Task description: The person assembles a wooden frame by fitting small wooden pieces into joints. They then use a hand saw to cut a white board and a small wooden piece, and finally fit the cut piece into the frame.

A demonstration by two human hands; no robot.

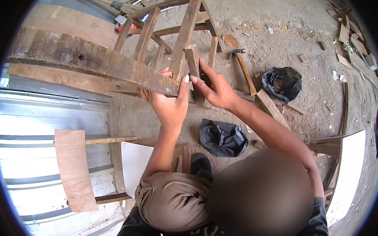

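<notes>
A long weathered wooden beam [95,65] runs in from the left, and its end lies in my left hand [169,107]. That hand is closed around the end from below, its thumb up and some fingers hidden behind the wood. Between the thumb and fingers of my right hand [217,89] is a short wooden block [192,60], tilted slightly from upright beside the beam's end. My two thumbs almost meet there. Just beyond stands a slatted wooden frame [187,30], its slats reaching away from me. How the block meets the frame is hidden by my hands.
A claw hammer [245,74] rests right of the frame. One open black plastic bag [281,84] sits beyond my right forearm, another black bag [223,138] nearer. Scrap wood [358,45] lines the far right; a white board [349,173] stands nearer. Plywood [75,168] leans at left.
</notes>
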